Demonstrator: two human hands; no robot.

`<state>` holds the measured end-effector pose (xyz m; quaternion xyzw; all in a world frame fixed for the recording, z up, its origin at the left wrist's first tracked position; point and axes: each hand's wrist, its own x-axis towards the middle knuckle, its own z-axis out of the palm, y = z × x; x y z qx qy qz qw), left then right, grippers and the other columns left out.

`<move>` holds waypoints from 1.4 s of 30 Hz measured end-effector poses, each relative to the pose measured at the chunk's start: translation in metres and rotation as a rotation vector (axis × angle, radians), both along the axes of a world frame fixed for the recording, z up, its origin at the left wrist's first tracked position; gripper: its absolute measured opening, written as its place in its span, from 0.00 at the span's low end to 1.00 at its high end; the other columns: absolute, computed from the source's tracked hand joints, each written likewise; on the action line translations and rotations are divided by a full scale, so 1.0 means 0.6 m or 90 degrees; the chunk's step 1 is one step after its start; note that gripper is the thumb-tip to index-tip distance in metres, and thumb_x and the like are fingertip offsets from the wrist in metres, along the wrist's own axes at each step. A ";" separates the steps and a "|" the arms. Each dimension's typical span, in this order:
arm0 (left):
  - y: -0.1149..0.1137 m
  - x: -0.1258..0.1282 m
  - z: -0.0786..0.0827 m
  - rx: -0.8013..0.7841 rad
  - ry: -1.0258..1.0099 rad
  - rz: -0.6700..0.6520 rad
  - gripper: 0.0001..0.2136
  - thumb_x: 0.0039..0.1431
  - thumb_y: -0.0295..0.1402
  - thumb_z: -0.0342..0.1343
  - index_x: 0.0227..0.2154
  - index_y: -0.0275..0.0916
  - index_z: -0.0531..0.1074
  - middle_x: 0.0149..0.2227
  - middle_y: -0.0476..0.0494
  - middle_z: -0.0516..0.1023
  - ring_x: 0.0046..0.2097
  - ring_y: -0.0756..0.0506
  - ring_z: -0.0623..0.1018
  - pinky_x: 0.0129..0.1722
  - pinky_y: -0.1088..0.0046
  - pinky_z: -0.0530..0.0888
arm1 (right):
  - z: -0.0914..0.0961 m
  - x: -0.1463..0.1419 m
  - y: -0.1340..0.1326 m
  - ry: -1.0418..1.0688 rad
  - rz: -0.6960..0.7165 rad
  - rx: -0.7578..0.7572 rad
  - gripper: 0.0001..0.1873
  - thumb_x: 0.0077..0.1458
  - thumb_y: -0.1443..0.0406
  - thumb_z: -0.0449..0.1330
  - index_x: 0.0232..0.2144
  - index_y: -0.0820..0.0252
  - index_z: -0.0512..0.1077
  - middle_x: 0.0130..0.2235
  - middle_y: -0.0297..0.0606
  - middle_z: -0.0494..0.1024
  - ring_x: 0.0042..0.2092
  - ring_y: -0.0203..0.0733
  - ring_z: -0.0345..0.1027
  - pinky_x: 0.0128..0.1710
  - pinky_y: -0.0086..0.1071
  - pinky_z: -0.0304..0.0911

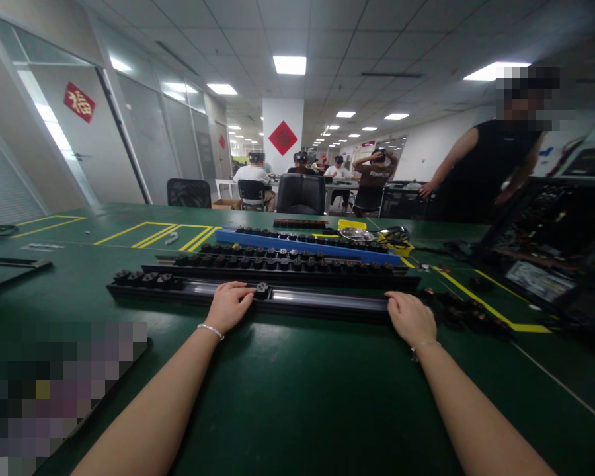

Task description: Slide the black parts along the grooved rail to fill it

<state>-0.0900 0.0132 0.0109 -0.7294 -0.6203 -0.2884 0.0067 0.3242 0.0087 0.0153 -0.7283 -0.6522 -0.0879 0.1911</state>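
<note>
Forearms (166, 396) rose from frame bottom; left hand (229, 306) and right hand (412, 317), grip unclear, touched a shiny-floored black channel (327, 301) holding knobbly parts (151, 279).

The left hand (229, 306) and the right hand (412, 318) are showing bare, as are the left forearm (151, 400) and the right forearm (478, 403). A silvery-white bracelet (211, 331) is encircling the left forearm just behind the hand; its narrow band is presenting a textured surface. A thinner chain (429, 343) is encircling the right forearm at the corresponding position. A small dark-and-silver pendant (415, 355) is hanging from this chain at the thumb side; its exact shape is blurring.
</note>
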 end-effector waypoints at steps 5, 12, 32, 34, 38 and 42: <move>-0.001 0.004 0.002 -0.013 0.008 -0.020 0.16 0.55 0.38 0.46 0.39 0.44 0.77 0.42 0.44 0.77 0.50 0.43 0.71 0.52 0.62 0.63 | -0.001 0.001 0.000 0.005 0.002 0.008 0.22 0.55 0.62 0.41 0.44 0.55 0.71 0.49 0.37 0.73 0.51 0.44 0.62 0.46 0.39 0.57; -0.002 0.007 0.002 0.005 0.012 -0.052 0.16 0.55 0.38 0.46 0.38 0.40 0.77 0.41 0.43 0.78 0.49 0.42 0.72 0.51 0.61 0.65 | -0.005 0.004 0.001 -0.009 0.009 0.016 0.22 0.55 0.62 0.41 0.44 0.56 0.71 0.48 0.37 0.73 0.51 0.44 0.62 0.45 0.38 0.57; -0.001 0.019 -0.005 0.020 0.059 -0.095 0.15 0.56 0.37 0.47 0.42 0.41 0.75 0.42 0.45 0.78 0.49 0.42 0.71 0.51 0.61 0.66 | -0.004 0.004 0.000 0.006 0.014 0.012 0.23 0.56 0.61 0.40 0.44 0.56 0.71 0.49 0.38 0.72 0.51 0.45 0.61 0.46 0.41 0.58; -0.001 0.019 -0.006 0.019 0.061 -0.101 0.15 0.56 0.37 0.48 0.42 0.42 0.75 0.42 0.46 0.78 0.49 0.42 0.71 0.51 0.61 0.66 | -0.005 0.005 0.001 0.004 0.015 0.014 0.23 0.56 0.61 0.40 0.44 0.56 0.71 0.49 0.38 0.73 0.51 0.45 0.61 0.45 0.41 0.58; 0.001 0.018 -0.007 0.021 0.063 -0.110 0.15 0.55 0.37 0.48 0.42 0.43 0.75 0.42 0.46 0.78 0.48 0.43 0.71 0.50 0.62 0.66 | -0.007 0.006 0.003 -0.003 0.018 0.014 0.22 0.56 0.61 0.40 0.43 0.56 0.71 0.48 0.38 0.73 0.51 0.45 0.62 0.45 0.41 0.58; 0.000 0.017 -0.007 0.002 0.075 -0.120 0.16 0.55 0.38 0.48 0.45 0.45 0.73 0.44 0.47 0.77 0.49 0.43 0.70 0.50 0.62 0.65 | -0.007 0.006 0.003 -0.006 0.017 0.021 0.22 0.56 0.61 0.41 0.43 0.56 0.71 0.49 0.37 0.73 0.51 0.44 0.62 0.45 0.40 0.58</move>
